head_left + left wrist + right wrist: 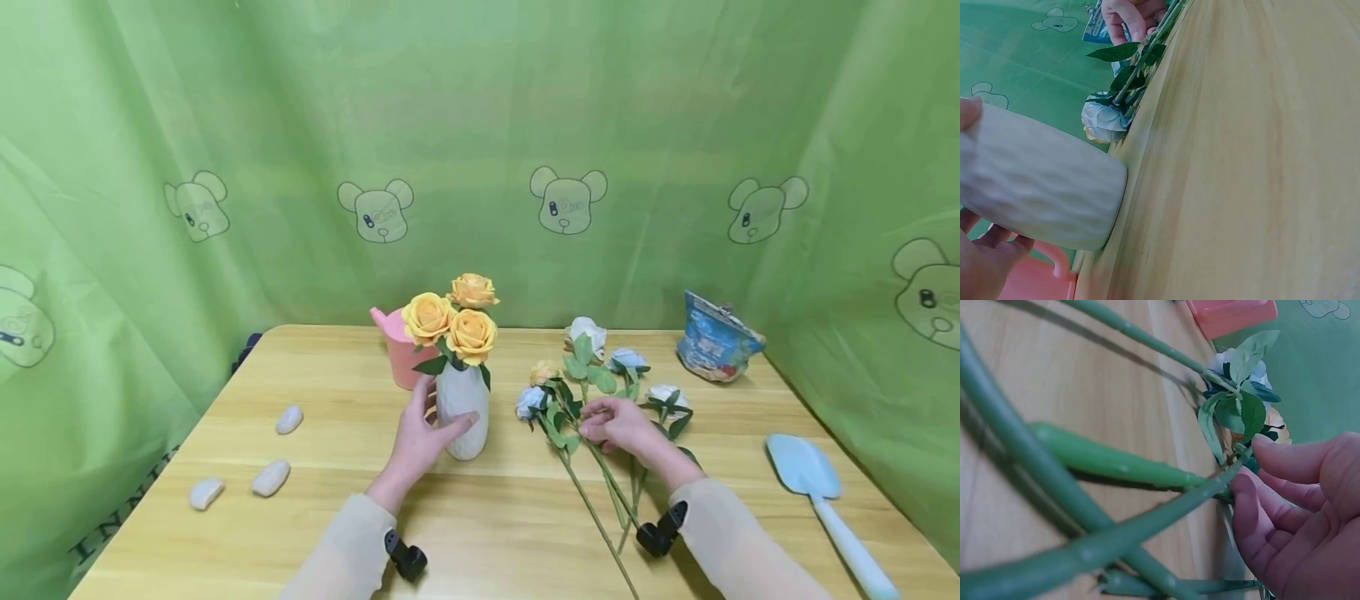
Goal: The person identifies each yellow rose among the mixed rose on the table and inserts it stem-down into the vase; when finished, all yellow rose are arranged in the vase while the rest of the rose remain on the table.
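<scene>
My left hand point(422, 429) grips a white textured vase point(462, 410), thumb on the front and fingers round its far side. The vase stands upright on the table with three yellow roses point(472, 336) in it. In the left wrist view the ribbed wall of the vase point(1041, 175) fills the left side. My right hand point(618, 425) is among loose artificial flowers lying on the table. Its thumb and fingertips pinch a green stem point(1197, 495) just below the leaves. Around it lie a blue rose point(531, 402), a peach rose point(545, 372) and a white rose point(587, 335).
Behind the vase stands a pink watering can point(403, 354). Several pale stones, one a rounded stone point(271, 477), lie at the left. A blue snack bag point(716, 337) sits at the back right, and a light blue shovel point(813, 483) lies at the right edge. Green curtains point(480, 125) surround the table.
</scene>
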### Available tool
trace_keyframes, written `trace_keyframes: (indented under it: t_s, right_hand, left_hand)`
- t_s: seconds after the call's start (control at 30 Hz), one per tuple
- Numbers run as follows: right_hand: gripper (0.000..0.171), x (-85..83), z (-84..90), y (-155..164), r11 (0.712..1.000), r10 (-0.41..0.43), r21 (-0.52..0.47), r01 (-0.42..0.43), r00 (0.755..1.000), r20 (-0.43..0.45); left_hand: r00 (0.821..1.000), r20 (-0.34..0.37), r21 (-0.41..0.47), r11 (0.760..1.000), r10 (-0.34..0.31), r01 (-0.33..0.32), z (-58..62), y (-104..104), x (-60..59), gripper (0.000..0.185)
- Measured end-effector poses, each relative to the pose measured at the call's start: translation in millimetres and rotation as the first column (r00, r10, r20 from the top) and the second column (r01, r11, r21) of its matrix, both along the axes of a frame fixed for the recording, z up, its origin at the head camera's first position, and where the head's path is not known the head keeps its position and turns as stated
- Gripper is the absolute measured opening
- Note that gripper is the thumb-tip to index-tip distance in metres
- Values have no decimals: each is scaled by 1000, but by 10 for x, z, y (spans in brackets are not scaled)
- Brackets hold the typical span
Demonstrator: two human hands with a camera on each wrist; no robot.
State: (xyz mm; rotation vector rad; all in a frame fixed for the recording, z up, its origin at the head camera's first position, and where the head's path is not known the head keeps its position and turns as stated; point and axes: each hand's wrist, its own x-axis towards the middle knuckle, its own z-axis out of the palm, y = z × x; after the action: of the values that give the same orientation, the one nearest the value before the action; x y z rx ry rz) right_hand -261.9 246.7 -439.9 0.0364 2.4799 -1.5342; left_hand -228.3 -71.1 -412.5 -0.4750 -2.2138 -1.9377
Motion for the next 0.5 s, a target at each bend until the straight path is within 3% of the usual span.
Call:
trace_keyframes:
  t_s: [0.5]
  right_hand:
    - [40, -64, -84, 24, 999, -35, 12, 35, 999, 3]
  left_hand:
    - [1000, -3, 1, 1000, 3, -3, -17, -8, 5, 67]
